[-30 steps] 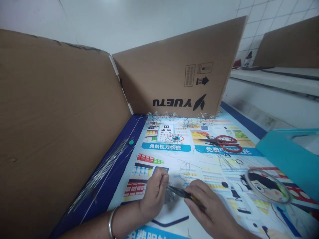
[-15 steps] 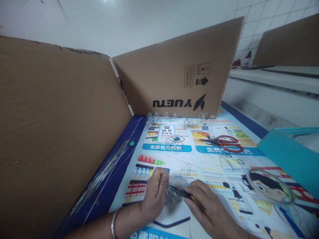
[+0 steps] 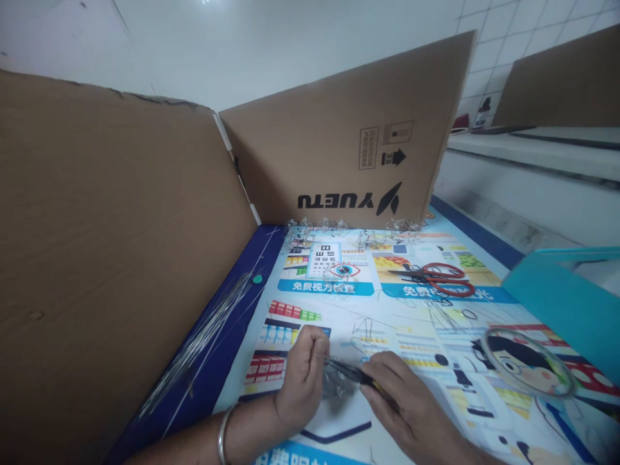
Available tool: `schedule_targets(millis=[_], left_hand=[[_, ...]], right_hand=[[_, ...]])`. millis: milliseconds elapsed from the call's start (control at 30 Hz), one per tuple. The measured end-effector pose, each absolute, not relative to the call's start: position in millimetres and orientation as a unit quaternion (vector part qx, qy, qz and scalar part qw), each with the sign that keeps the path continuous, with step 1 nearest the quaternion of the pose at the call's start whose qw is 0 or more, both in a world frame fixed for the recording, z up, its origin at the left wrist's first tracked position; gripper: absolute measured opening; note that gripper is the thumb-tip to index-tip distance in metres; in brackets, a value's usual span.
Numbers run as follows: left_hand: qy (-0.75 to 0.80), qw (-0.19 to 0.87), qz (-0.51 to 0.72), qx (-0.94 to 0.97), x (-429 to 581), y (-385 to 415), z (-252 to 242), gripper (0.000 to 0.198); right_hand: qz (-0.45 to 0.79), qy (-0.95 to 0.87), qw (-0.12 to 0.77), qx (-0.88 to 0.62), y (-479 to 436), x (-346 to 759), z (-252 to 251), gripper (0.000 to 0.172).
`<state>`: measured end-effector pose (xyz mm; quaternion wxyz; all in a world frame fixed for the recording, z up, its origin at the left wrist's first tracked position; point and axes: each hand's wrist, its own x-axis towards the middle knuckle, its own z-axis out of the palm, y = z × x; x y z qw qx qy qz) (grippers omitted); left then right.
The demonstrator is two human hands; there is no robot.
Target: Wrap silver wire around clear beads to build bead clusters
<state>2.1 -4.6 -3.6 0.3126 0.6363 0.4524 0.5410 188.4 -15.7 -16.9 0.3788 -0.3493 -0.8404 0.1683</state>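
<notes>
My left hand [image 3: 303, 378] is a closed fist around a thin wire piece [image 3: 334, 382], whose bent, shiny part sticks out below the fingers; its exact shape is blurred. My right hand [image 3: 409, 403] grips a pair of pliers [image 3: 353, 372] with dark jaws and partly yellow handles. The jaw tips point left and meet the wire right beside my left fist. Beyond my hands, some loose bent wires [image 3: 363, 328] lie on the printed table cover [image 3: 339, 310]. Red-handled scissors [image 3: 453, 279] rest farther back on the right.
A bundle of straight wires [image 3: 203, 342] lies along the left edge, near a small teal piece [image 3: 258, 279]. Cardboard panels [image 3: 339, 142] stand at the left and back, with tangled wire pieces [image 3: 402, 226] at the foot. On the right are a round coil [image 3: 573, 387] and a turquoise box [image 3: 566, 303].
Hardly anything differs. The whole view has shifted very slightly, while both hands, the pliers and the wire piece keep nearly the same places.
</notes>
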Motion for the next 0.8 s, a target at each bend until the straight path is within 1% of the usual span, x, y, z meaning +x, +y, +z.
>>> schedule_targets(millis=[333, 633, 733, 800], left_hand=[[0.402, 0.278, 0.535, 0.689, -2.5, -6.3, -5.6, 0.023], [0.355, 0.232, 0.501, 0.754, -9.0, -4.6, -5.9, 0.018], [0.358, 0.236, 0.504, 0.75, -8.7, -3.8, -5.2, 0.019], [0.371, 0.258, 0.506, 0.734, -7.7, -3.1, -3.8, 0.021]], right_hand=[[0.162, -0.838, 0.401, -0.332, -13.3, 187.6, -14.8, 0.022], [0.175, -0.846, 0.384, -0.325, -13.7, 190.4, -13.8, 0.026], [0.178, -0.843, 0.379, -0.337, -14.3, 190.3, -14.1, 0.022], [0.182, -0.839, 0.376, -0.349, -14.7, 190.7, -14.5, 0.019]])
